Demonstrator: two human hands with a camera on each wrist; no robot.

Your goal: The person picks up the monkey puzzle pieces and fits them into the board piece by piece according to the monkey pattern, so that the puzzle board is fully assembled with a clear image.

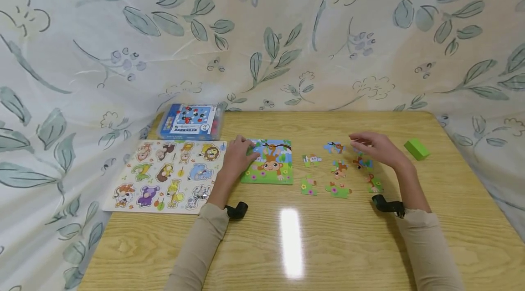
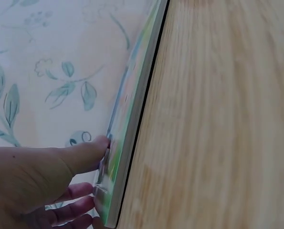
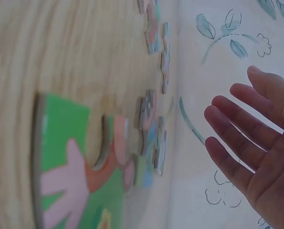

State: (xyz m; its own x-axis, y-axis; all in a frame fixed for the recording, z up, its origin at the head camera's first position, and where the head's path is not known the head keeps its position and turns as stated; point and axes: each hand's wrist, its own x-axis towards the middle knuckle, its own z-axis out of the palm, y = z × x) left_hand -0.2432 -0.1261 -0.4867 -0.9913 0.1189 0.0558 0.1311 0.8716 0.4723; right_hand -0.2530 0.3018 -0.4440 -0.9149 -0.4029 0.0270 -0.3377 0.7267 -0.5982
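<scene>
**Left hand on monkey board, right hand above loose pieces**

Monkey board point(image 1: 270, 165) lies flat on wood-grain table point(image 1: 254, 250); taken as clock centre. Left hand point(image 1: 239, 156) at its 9 o'clock edge: thumb on the printed face, fingers relaxed, slightly apart, tips against the side. Right hand point(image 1: 379, 149) at 3 o'clock, above the far-right part of the puzzle pieces point(image 1: 338, 191); its fingers extend fairly wide. Pieces lie scattered at 3 o'clock, apart from the board; one is partly hidden by the right hand in head view. Animal sheet point(image 1: 123, 175) at 9 o'clock, near the board. Clear box point(image 1: 190, 120), molecule picture on label, at 10 o'clock. Green block point(image 1: 417, 149) at 3 o'clock, beyond the right hand.
</scene>
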